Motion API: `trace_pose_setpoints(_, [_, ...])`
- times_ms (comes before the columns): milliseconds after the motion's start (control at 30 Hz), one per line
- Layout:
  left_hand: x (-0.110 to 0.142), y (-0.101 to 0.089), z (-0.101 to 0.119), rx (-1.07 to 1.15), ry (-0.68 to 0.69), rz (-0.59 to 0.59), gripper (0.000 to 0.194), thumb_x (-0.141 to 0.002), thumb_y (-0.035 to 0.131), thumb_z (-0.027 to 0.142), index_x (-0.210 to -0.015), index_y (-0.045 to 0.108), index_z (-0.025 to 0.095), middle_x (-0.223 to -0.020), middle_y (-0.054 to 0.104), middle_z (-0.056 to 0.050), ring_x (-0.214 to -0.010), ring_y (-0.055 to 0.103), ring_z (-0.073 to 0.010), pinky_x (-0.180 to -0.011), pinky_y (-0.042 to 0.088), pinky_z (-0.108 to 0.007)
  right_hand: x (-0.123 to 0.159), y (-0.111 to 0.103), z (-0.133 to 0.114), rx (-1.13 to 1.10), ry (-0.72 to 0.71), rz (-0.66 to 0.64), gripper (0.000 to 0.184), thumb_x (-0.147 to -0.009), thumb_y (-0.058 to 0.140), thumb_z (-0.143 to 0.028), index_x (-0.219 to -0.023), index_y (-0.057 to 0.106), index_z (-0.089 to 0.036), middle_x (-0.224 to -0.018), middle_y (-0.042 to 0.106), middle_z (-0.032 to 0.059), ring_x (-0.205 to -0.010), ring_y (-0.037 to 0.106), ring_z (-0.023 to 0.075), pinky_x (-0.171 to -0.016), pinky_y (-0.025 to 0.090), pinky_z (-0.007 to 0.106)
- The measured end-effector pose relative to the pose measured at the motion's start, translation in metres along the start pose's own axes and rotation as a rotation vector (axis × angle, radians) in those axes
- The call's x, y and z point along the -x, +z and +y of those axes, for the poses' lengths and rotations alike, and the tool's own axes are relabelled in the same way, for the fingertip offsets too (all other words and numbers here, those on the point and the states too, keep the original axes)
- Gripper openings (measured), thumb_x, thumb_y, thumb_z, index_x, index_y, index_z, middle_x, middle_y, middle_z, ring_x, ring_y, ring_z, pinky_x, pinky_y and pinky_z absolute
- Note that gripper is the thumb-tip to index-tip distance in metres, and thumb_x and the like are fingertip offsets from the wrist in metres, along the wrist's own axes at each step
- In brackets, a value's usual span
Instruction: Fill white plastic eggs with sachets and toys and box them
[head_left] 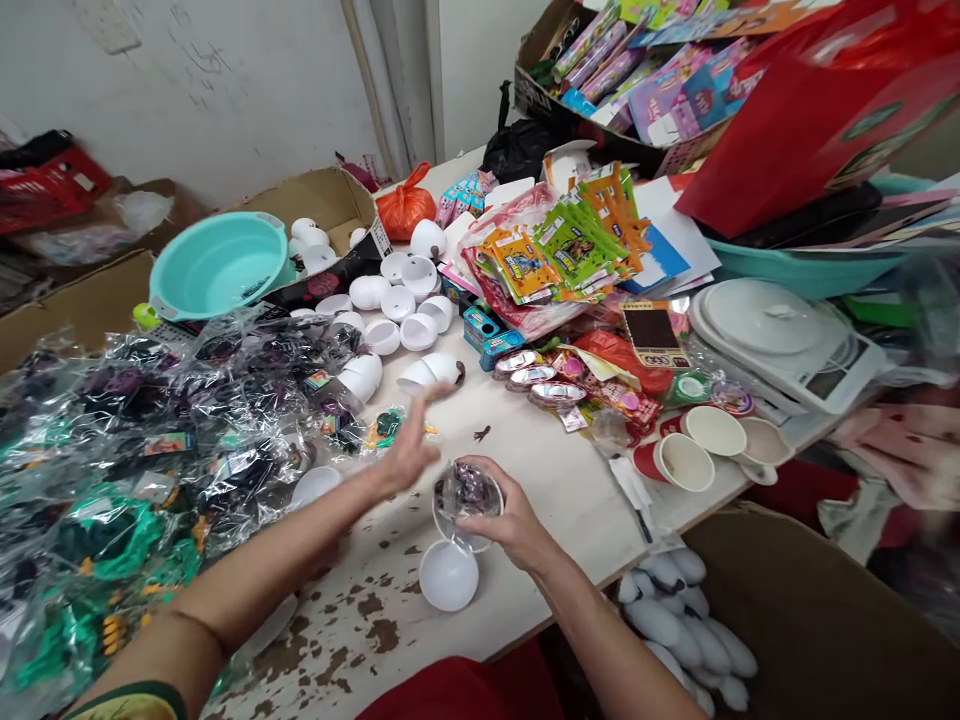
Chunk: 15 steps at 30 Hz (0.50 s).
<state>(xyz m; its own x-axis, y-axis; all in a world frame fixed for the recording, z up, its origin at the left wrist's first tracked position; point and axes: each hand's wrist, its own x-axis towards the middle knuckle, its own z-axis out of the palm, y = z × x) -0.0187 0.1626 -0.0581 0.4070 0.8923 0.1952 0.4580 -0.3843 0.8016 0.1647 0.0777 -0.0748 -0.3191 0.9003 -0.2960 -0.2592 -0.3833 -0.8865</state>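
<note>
My right hand point(517, 518) is wrapped round a white plastic egg shell half point(480, 543). A clear bag with a dark purple toy point(466, 490) sits in its mouth, under my thumb. Just below, another white shell half point(448, 576) lies on the table, hollow side up. My left hand point(409, 452), slightly blurred, is stretched forward with its fingers apart and nothing visible in them. Its fingertips are near white shells point(426, 374) that have a small dark piece point(460, 372) at their end. A small dark piece point(481, 433) lies on the tabletop between the hands and the packets.
Bagged toys point(187, 420) are heaped across the left side. More white shells point(401, 300), a turquoise basin point(217, 262) and orange and green packets point(570, 245) stand behind. To the right are paper cups point(686, 462) and a white scale point(780, 335), near the table edge.
</note>
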Motion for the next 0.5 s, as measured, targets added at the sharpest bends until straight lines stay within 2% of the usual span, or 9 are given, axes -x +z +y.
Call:
trace_pose_setpoints(67, [-0.034,-0.005,-0.036,-0.179,-0.280,0.139,0.072,-0.074,0.064,0.054,-0.132,0.040,0.017,-0.139,0.042,-0.018,-0.133,0.034,-0.0339,-0.110,0.027,-0.050,0.002,-0.005,0.010,-0.085,0.054,0.076,0.060,-0.058,0.084,-0.027,-0.113,0.061,-0.025,-0.104,0.069,0.0024,-0.099,0.063,0.0259,-0.093,0.046,0.039])
trace_pose_setpoints(133, [-0.058,-0.008,-0.069,-0.270,-0.507,0.107,0.080,-0.064,0.076,0.044,-0.130,0.041,0.014,-0.136,0.043,-0.019,-0.132,0.035,-0.0364,-0.109,0.028,-0.050,0.007,-0.011,0.017,-0.126,0.075,0.144,0.061,-0.056,0.084,-0.026,-0.112,0.061,-0.025,-0.106,0.069,0.0032,-0.101,0.063,0.0264,-0.095,0.045,0.040])
trace_pose_setpoints(200, [-0.061,-0.010,-0.092,-0.268,-0.613,0.041,0.079,-0.060,0.078,0.035,-0.127,0.043,0.013,-0.127,0.050,-0.018,-0.123,0.045,-0.0354,-0.104,0.035,-0.048,0.013,-0.016,0.021,-0.155,0.097,0.194,0.063,-0.055,0.085,-0.025,-0.113,0.060,-0.025,-0.107,0.069,0.0037,-0.100,0.063,0.0271,-0.096,0.045,0.042])
trace_pose_setpoints(267, [-0.044,-0.013,-0.101,-0.231,-0.632,0.005,0.079,-0.060,0.077,0.031,-0.129,0.042,0.014,-0.120,0.053,-0.015,-0.113,0.053,-0.0306,-0.098,0.042,-0.045,0.020,-0.021,0.023,-0.190,0.116,0.241,0.063,-0.054,0.085,-0.026,-0.113,0.060,-0.025,-0.106,0.070,0.0045,-0.100,0.064,0.0281,-0.096,0.045,0.044])
trace_pose_setpoints(333, [-0.014,-0.018,-0.102,-0.196,-0.583,-0.016,0.088,-0.060,0.076,0.030,-0.137,0.033,0.017,-0.123,0.050,-0.013,-0.113,0.053,-0.0270,-0.098,0.043,-0.041,0.025,-0.025,0.026,-0.234,0.125,0.290,0.064,-0.054,0.084,-0.027,-0.113,0.061,-0.025,-0.107,0.070,0.0056,-0.102,0.063,0.0297,-0.096,0.044,0.046])
trace_pose_setpoints(400, [0.016,-0.023,-0.098,-0.201,-0.497,-0.061,0.093,-0.062,0.074,0.029,-0.141,0.028,0.019,-0.127,0.045,-0.012,-0.121,0.048,-0.0268,-0.103,0.039,-0.041,0.028,-0.027,0.030,-0.251,0.138,0.324,0.065,-0.054,0.084,-0.027,-0.114,0.061,-0.025,-0.111,0.070,0.0067,-0.105,0.062,0.0309,-0.096,0.044,0.047])
trace_pose_setpoints(500, [0.038,-0.028,-0.087,-0.339,-0.441,-0.179,0.083,-0.063,0.072,0.030,-0.137,0.036,0.024,-0.129,0.042,-0.010,-0.129,0.039,-0.0301,-0.107,0.034,-0.044,0.027,-0.026,0.038,-0.204,0.176,0.349,0.066,-0.055,0.085,-0.029,-0.116,0.060,-0.023,-0.111,0.070,0.0069,-0.105,0.062,0.0309,-0.096,0.045,0.047])
